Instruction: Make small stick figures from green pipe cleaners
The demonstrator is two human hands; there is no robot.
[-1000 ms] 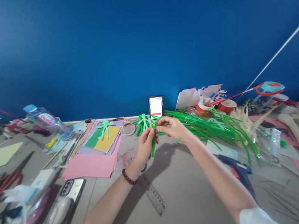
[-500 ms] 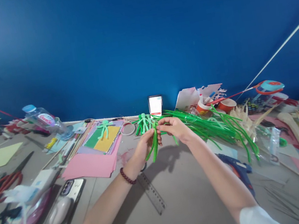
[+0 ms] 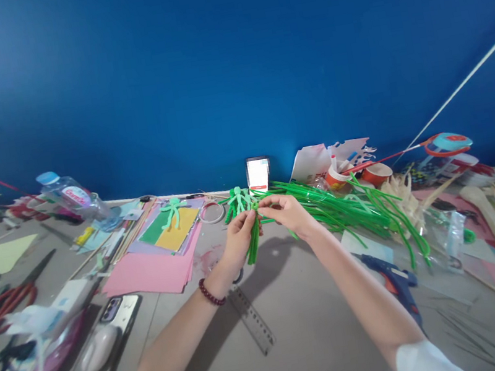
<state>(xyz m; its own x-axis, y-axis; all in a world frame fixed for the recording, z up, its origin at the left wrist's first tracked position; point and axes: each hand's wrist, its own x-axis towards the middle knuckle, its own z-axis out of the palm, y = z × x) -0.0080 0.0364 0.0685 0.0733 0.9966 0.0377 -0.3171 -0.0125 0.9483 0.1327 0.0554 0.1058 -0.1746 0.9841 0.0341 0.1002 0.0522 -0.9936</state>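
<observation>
My left hand (image 3: 239, 237) is closed around a small bundle of green pipe cleaners (image 3: 252, 248), whose loose ends hang below the fingers. With thumb and forefinger, my right hand (image 3: 285, 212) pinches the top of the same bundle, where a small green loop shows. Just behind the hands lie light green pipe-cleaner figures (image 3: 239, 199). Another such figure (image 3: 171, 213) rests on the coloured sheets to the left. A large heap of green pipe cleaners (image 3: 345, 207) spreads out to the right of my right hand.
A metal ruler (image 3: 253, 322) lies below my left wrist. Pink paper (image 3: 148, 273), a phone (image 3: 120, 315), a mouse (image 3: 99, 350) and red-handled scissors (image 3: 10, 304) are on the left. On the right are a blue glue gun (image 3: 397, 284), paper cups (image 3: 376, 174) and corn husks (image 3: 492, 222).
The hanging ends of the held bundle have drawn closer together and turned slightly. Both hands stay in nearly the same place, with only small finger movements.
</observation>
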